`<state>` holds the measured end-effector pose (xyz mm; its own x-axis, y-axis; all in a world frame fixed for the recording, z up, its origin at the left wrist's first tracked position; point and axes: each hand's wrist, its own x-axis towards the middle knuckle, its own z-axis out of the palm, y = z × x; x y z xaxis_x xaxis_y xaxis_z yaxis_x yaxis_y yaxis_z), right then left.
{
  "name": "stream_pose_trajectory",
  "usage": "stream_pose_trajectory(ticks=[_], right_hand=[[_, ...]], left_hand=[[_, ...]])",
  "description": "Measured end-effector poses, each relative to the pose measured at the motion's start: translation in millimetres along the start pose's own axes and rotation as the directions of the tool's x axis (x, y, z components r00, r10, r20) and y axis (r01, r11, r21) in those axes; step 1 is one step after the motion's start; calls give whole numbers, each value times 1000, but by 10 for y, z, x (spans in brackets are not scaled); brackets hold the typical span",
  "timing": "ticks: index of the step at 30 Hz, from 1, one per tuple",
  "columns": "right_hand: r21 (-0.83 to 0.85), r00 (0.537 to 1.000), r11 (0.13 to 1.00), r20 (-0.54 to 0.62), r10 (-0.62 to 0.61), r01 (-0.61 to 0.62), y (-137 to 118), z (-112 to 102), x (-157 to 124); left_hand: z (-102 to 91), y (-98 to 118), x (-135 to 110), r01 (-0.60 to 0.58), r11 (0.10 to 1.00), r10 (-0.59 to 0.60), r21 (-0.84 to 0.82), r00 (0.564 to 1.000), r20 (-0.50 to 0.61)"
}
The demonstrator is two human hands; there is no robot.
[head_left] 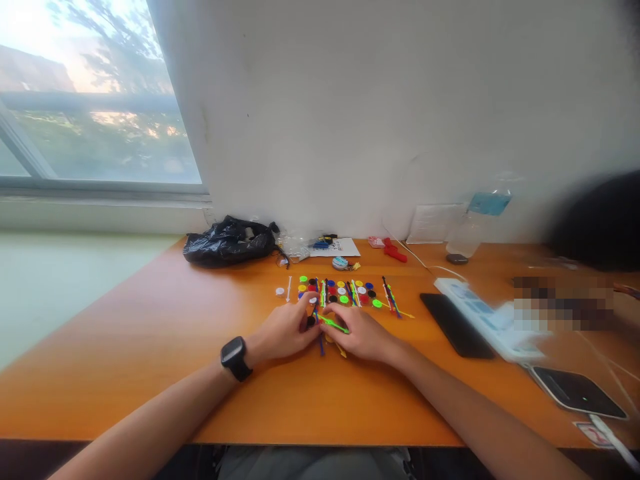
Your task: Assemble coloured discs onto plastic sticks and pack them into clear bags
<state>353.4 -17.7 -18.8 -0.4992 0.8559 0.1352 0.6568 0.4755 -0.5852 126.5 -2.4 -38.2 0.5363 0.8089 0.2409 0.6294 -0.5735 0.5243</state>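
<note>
Both my hands rest on the orange table, close together. My left hand, with a black watch at the wrist, pinches a small black disc between its fingertips. My right hand is closed on a green stick that points towards the left hand. Beneath the hands lie a blue stick and a yellow stick. Just beyond them sits a row of small coloured discs and several thin coloured sticks.
A black plastic bag lies at the back left by the wall. A white paper, red clip and water bottle stand behind. At right lie a black phone, a white power strip and another dark device.
</note>
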Motion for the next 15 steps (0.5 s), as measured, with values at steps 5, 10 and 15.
stream_pose_trajectory(ticks=[5,10,15], right_hand=[[-146,999,989,-50,-5,-2,17,-18,-4],[-186,998,983,-55,-22,12,9,-19,-7],[-197,996,980,-83,-14,-3,20,-12,-4]], left_hand=[[-138,-70,60,90,996,-82,26,973,-217],[-317,-309,153,180,980,-126,89,897,-423],[-339,-565,190,260,959,-216,116,930,-298]])
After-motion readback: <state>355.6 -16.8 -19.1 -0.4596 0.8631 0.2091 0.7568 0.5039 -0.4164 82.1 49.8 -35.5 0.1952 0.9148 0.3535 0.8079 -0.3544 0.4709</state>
